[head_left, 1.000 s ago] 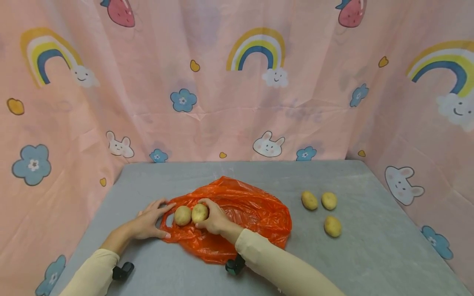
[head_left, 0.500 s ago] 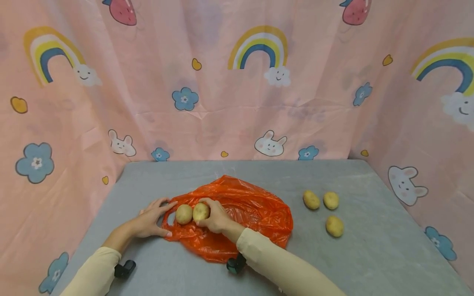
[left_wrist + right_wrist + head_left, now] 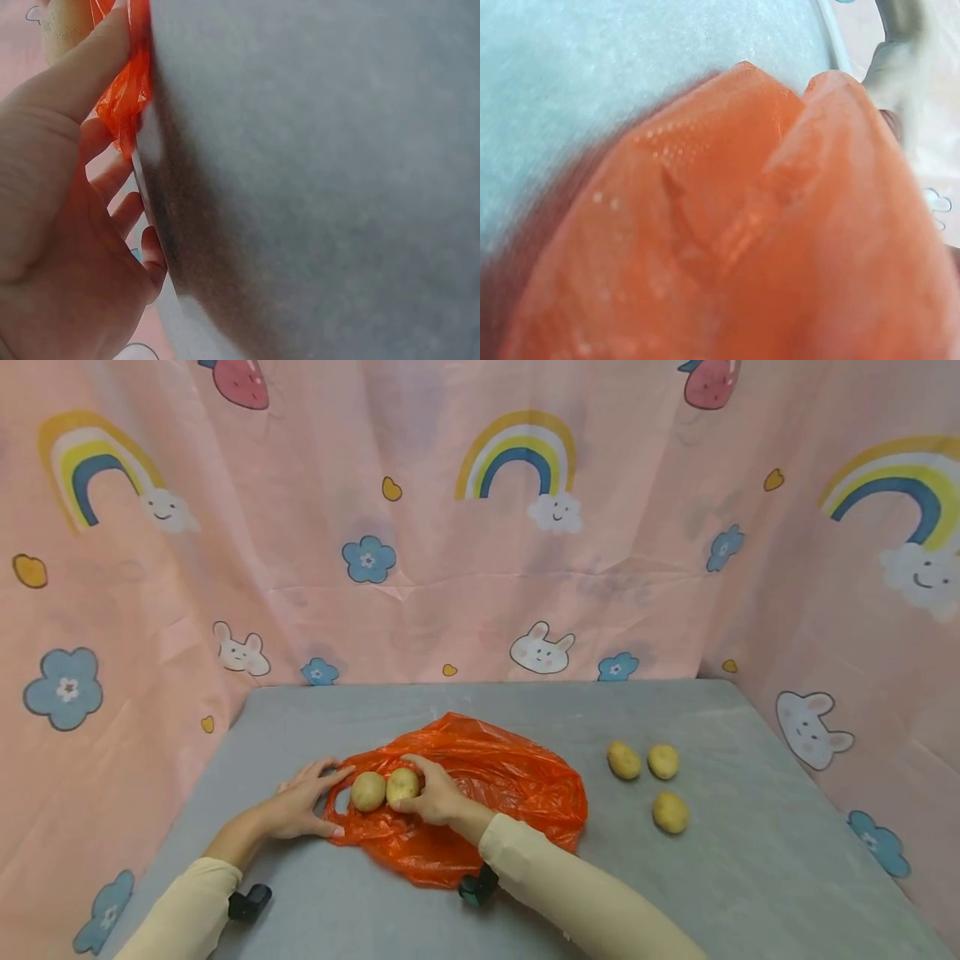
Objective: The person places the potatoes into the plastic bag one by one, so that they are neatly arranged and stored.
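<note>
In the head view, an orange-red plastic bag [image 3: 517, 760] lies spread flat on the grey table. Two potatoes sit side by side on its left part. My right hand [image 3: 442, 797] reaches across the bag and grips the right potato [image 3: 402, 784] between thumb and fingers. The left potato [image 3: 368, 792] touches or nearly touches it. At the bag's left end, by the handle opening, my left hand [image 3: 300, 802] rests with its fingers spread and its thumb on the plastic edge. The right wrist view holds mostly blurred orange plastic [image 3: 727, 247]; the right hand's fingers are not visible there.
Three loose potatoes lie right of the bag: one on the left [image 3: 623, 761], one beside it [image 3: 663, 762] and one nearer [image 3: 671, 812]. A printed pink curtain [image 3: 442, 627] hangs round the back and sides of the grey table [image 3: 757, 860].
The head view shifts slightly. Both hands, the bag and the potatoes keep nearly the same places, with the right hand still at the same potato.
</note>
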`<control>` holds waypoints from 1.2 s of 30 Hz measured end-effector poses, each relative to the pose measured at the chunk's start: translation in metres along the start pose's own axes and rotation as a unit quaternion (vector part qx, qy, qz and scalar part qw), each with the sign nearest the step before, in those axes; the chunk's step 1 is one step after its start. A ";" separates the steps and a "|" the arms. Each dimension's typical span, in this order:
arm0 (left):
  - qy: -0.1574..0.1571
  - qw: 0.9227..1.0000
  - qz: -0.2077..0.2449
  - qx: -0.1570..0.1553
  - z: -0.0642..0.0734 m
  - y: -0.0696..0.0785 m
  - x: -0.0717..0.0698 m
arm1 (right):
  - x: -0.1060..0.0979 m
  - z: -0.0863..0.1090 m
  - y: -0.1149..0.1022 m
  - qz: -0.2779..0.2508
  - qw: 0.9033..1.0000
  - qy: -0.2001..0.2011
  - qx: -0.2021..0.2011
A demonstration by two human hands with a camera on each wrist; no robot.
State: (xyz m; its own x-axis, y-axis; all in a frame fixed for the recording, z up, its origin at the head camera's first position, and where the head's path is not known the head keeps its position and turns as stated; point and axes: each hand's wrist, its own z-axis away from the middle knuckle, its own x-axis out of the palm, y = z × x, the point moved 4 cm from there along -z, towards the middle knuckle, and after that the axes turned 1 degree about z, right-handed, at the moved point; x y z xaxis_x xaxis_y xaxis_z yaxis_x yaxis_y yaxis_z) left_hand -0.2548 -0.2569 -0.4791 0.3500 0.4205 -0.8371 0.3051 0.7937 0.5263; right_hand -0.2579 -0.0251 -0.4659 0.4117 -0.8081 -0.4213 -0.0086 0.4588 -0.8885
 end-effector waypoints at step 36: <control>-0.003 1.000 0.006 -0.002 0.001 -0.004 0.002 | -0.070 0.047 -0.009 -0.018 1.000 -0.009 -0.022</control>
State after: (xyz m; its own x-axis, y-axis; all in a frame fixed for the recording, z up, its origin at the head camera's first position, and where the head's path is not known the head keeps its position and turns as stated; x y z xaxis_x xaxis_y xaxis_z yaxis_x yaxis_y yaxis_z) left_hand -0.2545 -0.2596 -0.4830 0.3588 0.4270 -0.8300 0.2968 0.7908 0.5352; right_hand -0.2438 0.0446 -0.4203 0.4291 -0.8163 -0.3866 -0.0346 0.4129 -0.9101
